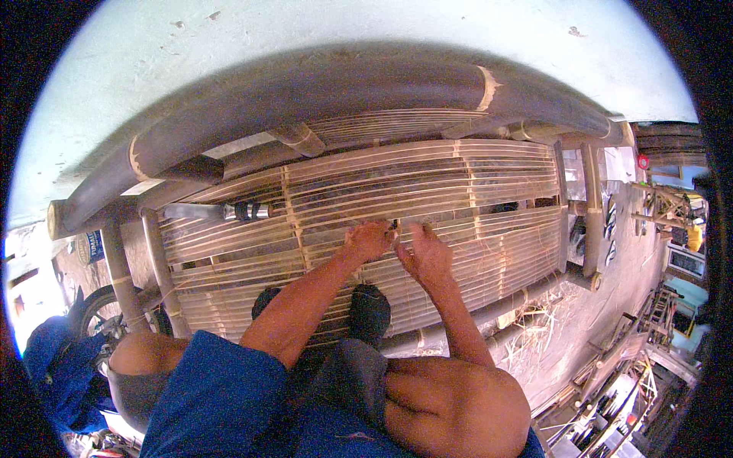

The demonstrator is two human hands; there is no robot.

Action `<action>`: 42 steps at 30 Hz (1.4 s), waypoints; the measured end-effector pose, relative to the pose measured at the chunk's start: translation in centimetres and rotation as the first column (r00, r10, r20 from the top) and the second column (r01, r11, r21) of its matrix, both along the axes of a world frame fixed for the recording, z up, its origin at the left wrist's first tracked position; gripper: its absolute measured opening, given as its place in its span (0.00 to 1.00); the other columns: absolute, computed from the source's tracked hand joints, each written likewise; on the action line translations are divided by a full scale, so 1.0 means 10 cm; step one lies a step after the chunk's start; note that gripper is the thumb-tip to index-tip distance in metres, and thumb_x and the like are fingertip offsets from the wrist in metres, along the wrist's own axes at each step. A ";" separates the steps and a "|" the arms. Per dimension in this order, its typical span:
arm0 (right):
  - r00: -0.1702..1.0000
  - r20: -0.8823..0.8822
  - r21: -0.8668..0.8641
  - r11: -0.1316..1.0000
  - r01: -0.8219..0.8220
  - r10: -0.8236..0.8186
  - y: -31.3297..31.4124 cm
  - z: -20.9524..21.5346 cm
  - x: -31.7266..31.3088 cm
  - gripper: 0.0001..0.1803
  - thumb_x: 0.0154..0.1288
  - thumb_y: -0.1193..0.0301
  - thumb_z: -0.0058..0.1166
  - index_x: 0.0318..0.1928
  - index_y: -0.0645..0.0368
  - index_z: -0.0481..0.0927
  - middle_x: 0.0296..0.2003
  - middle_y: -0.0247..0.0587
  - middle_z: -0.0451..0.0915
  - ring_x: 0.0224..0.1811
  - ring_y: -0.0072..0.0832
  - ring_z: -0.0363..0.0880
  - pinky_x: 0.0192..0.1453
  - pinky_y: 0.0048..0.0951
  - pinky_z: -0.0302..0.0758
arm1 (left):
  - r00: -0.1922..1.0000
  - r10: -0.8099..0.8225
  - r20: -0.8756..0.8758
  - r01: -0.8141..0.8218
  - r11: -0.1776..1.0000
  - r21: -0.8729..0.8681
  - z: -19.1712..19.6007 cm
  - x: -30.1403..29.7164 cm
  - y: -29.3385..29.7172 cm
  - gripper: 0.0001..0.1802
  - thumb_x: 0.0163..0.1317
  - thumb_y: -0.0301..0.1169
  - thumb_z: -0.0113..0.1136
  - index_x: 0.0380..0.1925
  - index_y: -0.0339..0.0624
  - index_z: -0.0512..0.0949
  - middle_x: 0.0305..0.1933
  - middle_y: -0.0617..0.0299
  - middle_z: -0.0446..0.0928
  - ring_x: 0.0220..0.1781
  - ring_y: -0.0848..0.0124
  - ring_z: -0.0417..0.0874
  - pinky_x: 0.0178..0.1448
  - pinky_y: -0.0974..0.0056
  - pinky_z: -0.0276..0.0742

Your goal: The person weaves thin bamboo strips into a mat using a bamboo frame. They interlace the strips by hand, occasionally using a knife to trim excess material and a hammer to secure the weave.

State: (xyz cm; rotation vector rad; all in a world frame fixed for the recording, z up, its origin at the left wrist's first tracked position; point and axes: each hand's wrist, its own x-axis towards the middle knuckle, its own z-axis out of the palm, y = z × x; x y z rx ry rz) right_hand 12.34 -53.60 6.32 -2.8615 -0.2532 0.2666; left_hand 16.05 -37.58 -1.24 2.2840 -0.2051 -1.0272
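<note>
We are looking down from the wearer's head through the left fisheye camera, facing the slatted bamboo bench [511, 169] from close by. We are catching the left hand [369, 239] and right hand [427, 256] mid-view, while straight edges are bending toward the rim.

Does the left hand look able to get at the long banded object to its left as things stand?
Probably yes: only the slatted panel shows between the left hand and the long banded object, with nothing visible standing in the way, though the hand seems occupied.
</note>
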 end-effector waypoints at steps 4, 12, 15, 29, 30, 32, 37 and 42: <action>0.992 -0.050 -0.089 0.989 -0.119 0.115 0.05 -0.01 0.11 0.25 0.60 0.54 0.62 0.49 0.57 0.72 0.39 0.54 0.78 0.41 0.51 0.83 0.40 0.50 0.82 | 1.000 0.002 0.030 -0.001 0.999 -0.033 -0.07 -0.04 0.03 0.23 0.69 0.51 0.47 0.53 0.52 0.78 0.54 0.51 0.81 0.57 0.47 0.81 0.60 0.37 0.73; 0.988 -0.104 -0.134 0.983 -0.124 0.110 0.02 -0.22 0.01 0.13 0.64 0.63 0.57 0.39 0.61 0.76 0.39 0.52 0.77 0.43 0.51 0.81 0.40 0.50 0.82 | 0.999 0.010 0.052 -0.006 0.997 -0.072 -0.08 -0.02 0.05 0.23 0.69 0.51 0.47 0.51 0.51 0.79 0.52 0.49 0.82 0.55 0.47 0.82 0.58 0.39 0.75; 0.989 -0.108 -0.032 0.994 -0.107 0.103 0.00 -0.21 -0.06 0.10 0.66 0.66 0.55 0.36 0.62 0.77 0.39 0.52 0.77 0.43 0.50 0.81 0.43 0.47 0.81 | 1.000 0.007 0.026 -0.006 0.998 -0.060 -0.02 -0.01 0.07 0.22 0.70 0.51 0.46 0.51 0.50 0.79 0.52 0.48 0.82 0.55 0.47 0.82 0.58 0.38 0.74; 0.597 -0.762 0.640 -0.429 0.637 -0.250 0.06 -0.38 0.55 0.15 0.71 0.68 0.47 0.25 0.54 0.64 0.24 0.33 0.64 0.26 0.26 0.65 0.36 0.36 0.71 | 0.992 -0.118 -0.041 0.118 0.993 -0.016 0.04 0.05 0.06 0.25 0.73 0.51 0.40 0.55 0.51 0.78 0.57 0.52 0.80 0.60 0.49 0.80 0.61 0.36 0.71; 0.766 -0.544 0.829 -0.077 0.554 -0.342 0.05 -0.37 0.54 0.19 0.71 0.66 0.48 0.23 0.52 0.58 0.21 0.31 0.59 0.24 0.22 0.60 0.33 0.31 0.66 | 0.994 -0.106 -0.041 0.105 0.994 -0.014 0.05 0.04 0.06 0.25 0.73 0.51 0.39 0.55 0.51 0.77 0.57 0.52 0.80 0.60 0.49 0.79 0.61 0.36 0.71; 0.715 -0.639 0.767 -0.169 0.618 -0.284 0.00 -0.35 0.50 0.18 0.71 0.66 0.48 0.23 0.52 0.59 0.20 0.30 0.59 0.23 0.23 0.60 0.33 0.31 0.66 | 0.992 -0.124 0.017 0.124 0.992 0.005 0.05 0.02 0.06 0.25 0.73 0.51 0.38 0.55 0.51 0.78 0.57 0.52 0.80 0.61 0.49 0.79 0.61 0.36 0.71; 0.795 -0.474 0.757 0.286 0.587 -0.378 0.22 -0.36 0.22 0.15 0.72 0.63 0.48 0.30 0.59 0.72 0.24 0.38 0.72 0.26 0.34 0.71 0.37 0.37 0.72 | 0.992 -0.115 0.047 0.115 0.993 -0.016 -0.08 -0.06 0.06 0.24 0.73 0.50 0.39 0.55 0.51 0.78 0.57 0.52 0.80 0.60 0.50 0.80 0.62 0.37 0.71; 0.951 -0.216 0.605 0.735 0.307 -0.220 0.56 -0.25 -0.02 0.18 0.73 0.61 0.48 0.40 0.66 0.81 0.34 0.51 0.83 0.36 0.38 0.81 0.45 0.37 0.75 | 0.989 -0.130 0.072 0.126 0.990 0.055 -0.25 -0.07 0.06 0.20 0.70 0.46 0.46 0.52 0.50 0.80 0.55 0.52 0.82 0.58 0.51 0.82 0.61 0.38 0.73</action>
